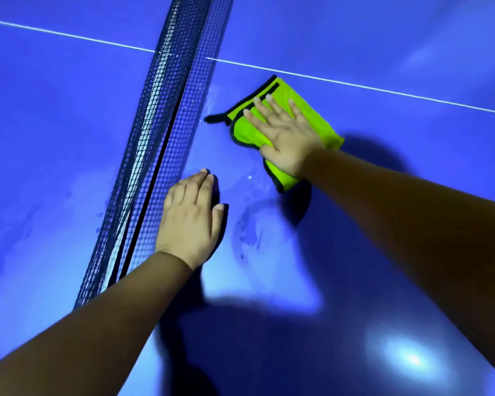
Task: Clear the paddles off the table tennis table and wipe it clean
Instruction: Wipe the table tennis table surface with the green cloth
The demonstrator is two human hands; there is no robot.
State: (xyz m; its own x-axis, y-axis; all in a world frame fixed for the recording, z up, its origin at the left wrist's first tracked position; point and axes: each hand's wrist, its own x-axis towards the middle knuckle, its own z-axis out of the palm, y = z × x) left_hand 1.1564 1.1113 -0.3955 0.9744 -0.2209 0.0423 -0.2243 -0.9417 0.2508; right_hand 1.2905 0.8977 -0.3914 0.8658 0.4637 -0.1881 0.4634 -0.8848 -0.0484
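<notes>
**Right hand presses green cloth flat beside the net**

The lime-green microfibre cloth (pixel 316 121), edged in black, lies folded on the blue table tennis table (pixel 383 224). It sits under the right hand (pixel 283 135). Its long axis runs roughly in line with that hand's fingers (pixel 269 102), from past the fingertips back to below the heel of the palm. One corner points ahead of the fingertips towards the white centre line (pixel 355 85) and stops just short of it. A black tag (pixel 212 119) sticks out from the corner on the index-finger side, pointing at the net (pixel 166 110).

The right hand's fingers are straight and slightly spread, pressing down on the cloth without curling round it. Its thumb is hard to make out. The hand hides the middle of the cloth, so the folds beneath cannot be read.

The left hand (pixel 190 215) lies palm down on the bare table, fingers straight and close together, thumb a little apart, holding nothing. Its little-finger side is just beside the foot of the net, and its fingertips point the way the net runs.

Faint wet streaks (pixel 249 227) arc across the surface on the thumb side of the left hand, below the cloth. Dark shadows (pixel 269 324) blur the near table. The net and both forearms are cut off by the picture's edges.
</notes>
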